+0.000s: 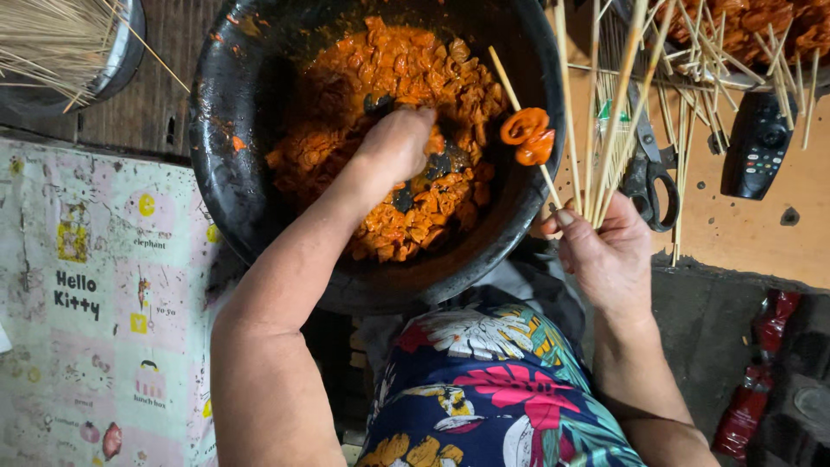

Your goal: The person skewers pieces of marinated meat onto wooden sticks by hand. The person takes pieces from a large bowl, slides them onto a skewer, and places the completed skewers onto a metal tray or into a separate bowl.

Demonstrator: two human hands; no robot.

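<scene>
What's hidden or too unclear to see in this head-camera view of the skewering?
- Left hand: fingertips buried in the orange meat, so whether it grips a piece is unclear.
- Right hand: palm hidden behind its back and the skewers.
- Scissors: blades covered by skewers.
- Top-right tray and top-left bowl: cut off by the frame edge.
- Remote: buttons too small to tell.

The left hand is sunk among orange marinated meat pieces inside a large black bowl, the fingers hidden in the mix. A bundle of bamboo skewers is gripped upright by the right hand, and one skewer with two orange pieces threaded on it is held out over the bowl's rim. Black-handled scissors and a black remote control are seen on the wooden board just beyond, among loose sticks.
</scene>
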